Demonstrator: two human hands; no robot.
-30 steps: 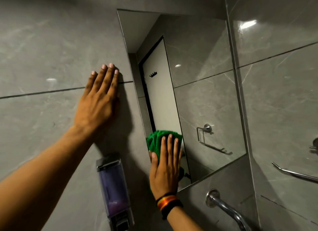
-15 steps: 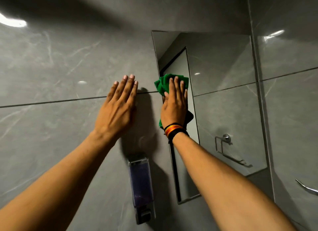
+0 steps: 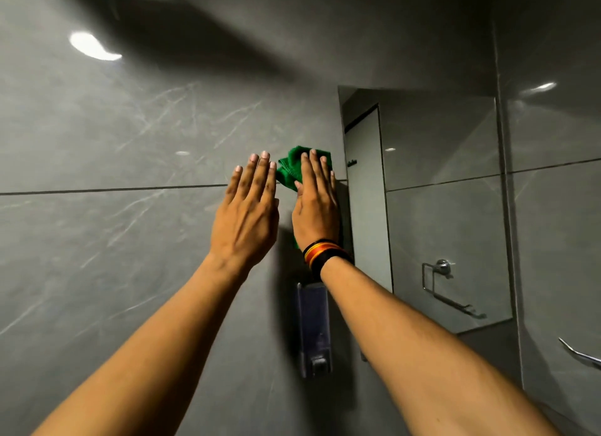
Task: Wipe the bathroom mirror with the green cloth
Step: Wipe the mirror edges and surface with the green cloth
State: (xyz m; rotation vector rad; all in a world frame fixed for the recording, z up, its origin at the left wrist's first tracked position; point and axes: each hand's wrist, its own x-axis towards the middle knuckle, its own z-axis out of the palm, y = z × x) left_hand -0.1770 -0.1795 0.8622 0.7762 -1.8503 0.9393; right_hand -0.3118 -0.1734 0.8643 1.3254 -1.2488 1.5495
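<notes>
two bare forearms reach up from the bottom of the view toward the wall. the left hand (image 3: 245, 214) is spread flat, fingers straight and close together, palm against the grey tiled wall (image 3: 113, 240) just at the horizontal grout line; it grips nothing. just beside it, nearly touching, the right hand (image 3: 317, 208) is also flat with fingers extended, pressing the green cloth (image 3: 289, 170) against the surface rather than closing around it. a striped red, yellow and black wristband (image 3: 325, 255) sits on the right wrist.

the green cloth is bunched under the right palm; folds of it stick out above the fingertips and to the left, between the two hands, and a little shows below the heel of the hand. it sits at the left edge of the mirror (image 3: 439, 208), about halfway up; whether it lies on the glass or on the tile beside it cannot be told, since the hand covers the edge there.

below the right wrist, a clear wall-mounted soap dispenser (image 3: 313, 328) hangs on the tile, partly hidden by the forearm.

the mirror reflects a pale door, grey tiles and a chrome paper holder (image 3: 445, 286). at the far right a chrome rail (image 3: 580, 354) juts from the side wall.
</notes>
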